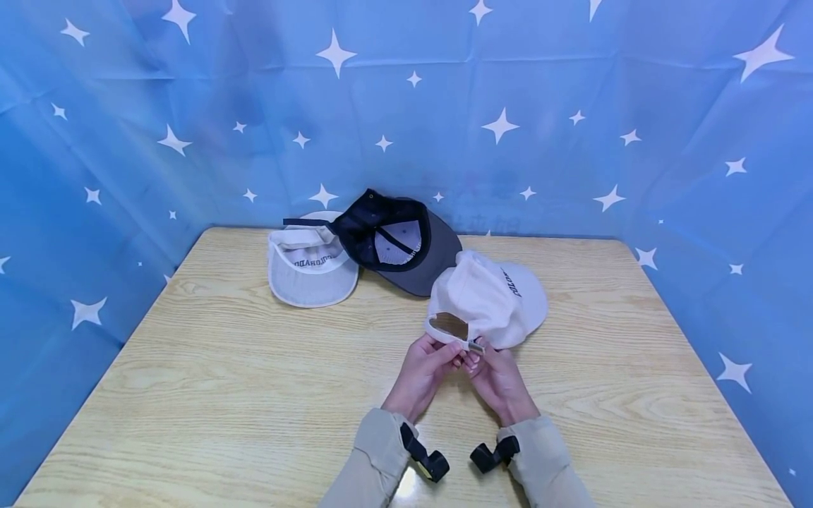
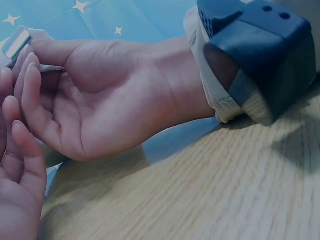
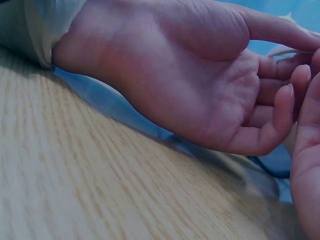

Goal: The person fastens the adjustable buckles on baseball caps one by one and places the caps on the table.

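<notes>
A white cap [image 1: 473, 296] lies on the table with its back strap facing me, its brim pointing right and dark letters on the front. My left hand [image 1: 420, 374] pinches the strap [image 1: 438, 333] between thumb and fingers at the opening's left side. Close beside it, my right hand [image 1: 502, 384] grips the strap end by the metal buckle [image 1: 475, 346]. In the left wrist view the right hand [image 2: 105, 95] has its thumb along the buckle [image 2: 18, 42]. The left hand [image 3: 185, 80] fills the right wrist view, fingers partly curled. The fingertips of both hands nearly meet.
Behind the white cap lies a dark cap [image 1: 435, 254], inside showing. It overlaps a light grey cap [image 1: 314, 286] lettered COLORADO. The wooden table [image 1: 222, 395] ends at a blue star-print curtain [image 1: 406, 106]. Black wrist devices [image 1: 428, 458] sit on both sleeves.
</notes>
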Available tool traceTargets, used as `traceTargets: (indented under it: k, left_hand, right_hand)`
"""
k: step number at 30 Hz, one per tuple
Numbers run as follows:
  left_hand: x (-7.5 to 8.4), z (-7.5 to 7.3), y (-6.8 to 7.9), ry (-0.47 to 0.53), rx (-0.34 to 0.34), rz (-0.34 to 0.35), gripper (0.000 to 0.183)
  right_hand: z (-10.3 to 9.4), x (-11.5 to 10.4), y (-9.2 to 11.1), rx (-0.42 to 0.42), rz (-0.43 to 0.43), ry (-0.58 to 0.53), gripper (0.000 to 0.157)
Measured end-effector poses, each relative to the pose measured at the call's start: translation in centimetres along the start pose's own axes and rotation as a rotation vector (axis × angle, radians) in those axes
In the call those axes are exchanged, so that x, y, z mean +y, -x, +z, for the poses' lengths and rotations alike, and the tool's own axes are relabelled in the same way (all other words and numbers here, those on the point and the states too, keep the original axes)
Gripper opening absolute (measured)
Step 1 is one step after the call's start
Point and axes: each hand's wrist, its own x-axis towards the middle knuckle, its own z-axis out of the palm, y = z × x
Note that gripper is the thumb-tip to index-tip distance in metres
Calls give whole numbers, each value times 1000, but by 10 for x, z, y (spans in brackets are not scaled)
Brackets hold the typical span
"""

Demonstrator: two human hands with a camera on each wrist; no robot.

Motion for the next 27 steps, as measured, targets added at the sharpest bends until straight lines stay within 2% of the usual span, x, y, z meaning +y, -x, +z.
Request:
traceTargets:
  k: [5, 15, 18, 23, 27]
  left_hand:
    - [0, 0, -1, -33, 30, 10, 19]
    - [0, 1, 0, -51, 29, 25, 21]
    - [0, 2, 0, -66, 51, 41, 29]
    - [0, 1, -2, -90, 116, 75, 43]
    - [0, 1, -3, -108, 122, 69, 45]
  right_hand:
    - [-1, 1, -1, 21, 2, 65, 19]
    - [-1, 1, -1, 45, -8, 42, 14]
    - [0, 2, -1, 66, -16, 48, 12]
    - [0, 2, -1, 54, -21, 41, 12]
    - [0, 2, -1, 47, -23, 69, 12]
